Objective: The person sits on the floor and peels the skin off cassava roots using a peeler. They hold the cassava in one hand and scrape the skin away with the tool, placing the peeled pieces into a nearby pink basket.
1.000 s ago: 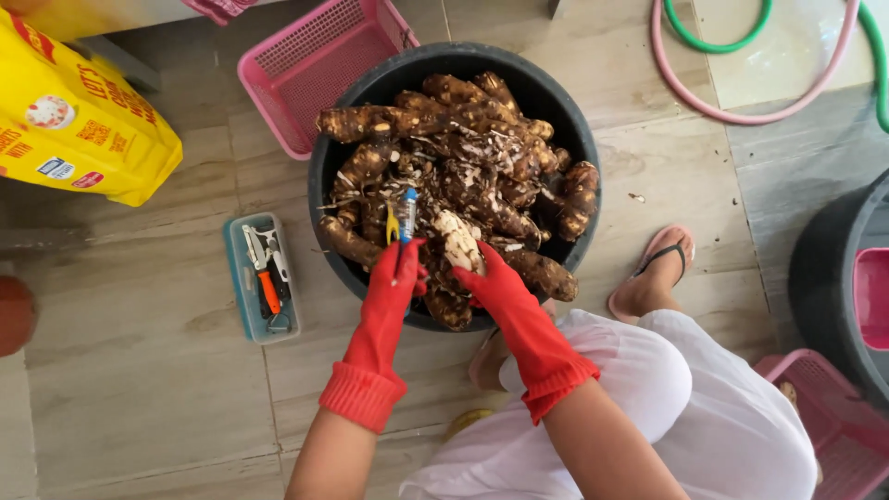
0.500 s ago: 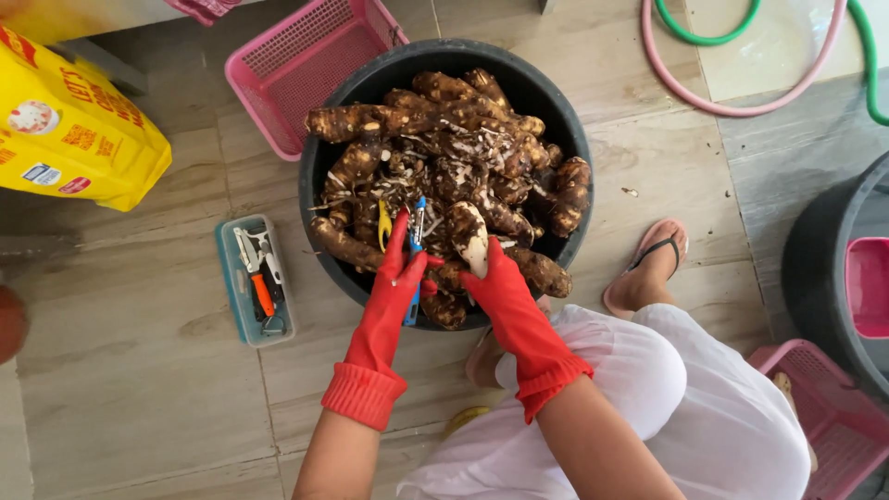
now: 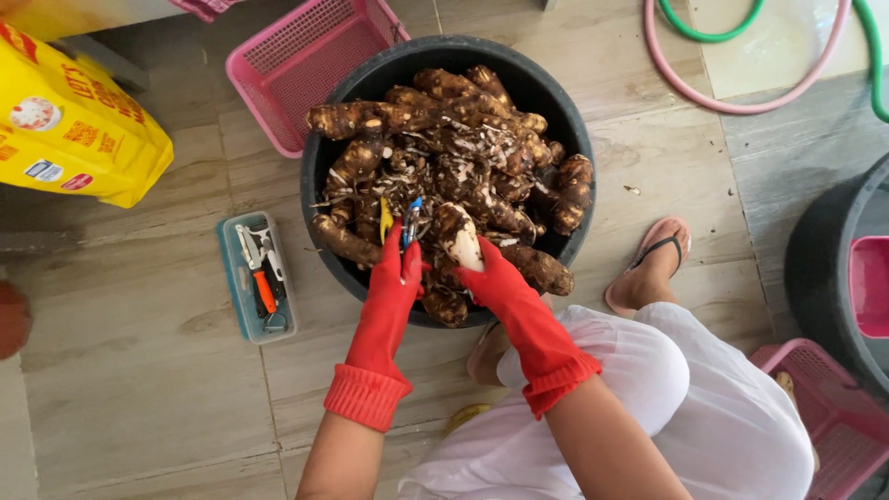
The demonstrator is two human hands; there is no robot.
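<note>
Peeling in hand: right hand grips a half-peeled root; left hand fingers close round a peeler just beside it, above the tub.

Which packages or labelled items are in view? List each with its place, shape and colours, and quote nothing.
Yellow bag: upper left on the floor, bulging soft package, bright yellow with red print, a round picture and small coloured labels.
Tool box: on the floor left of the black tub, small open rectangular teal case holding hand tools, one with an orange handle; no label can be made out.
No signs or screens in view.
</note>
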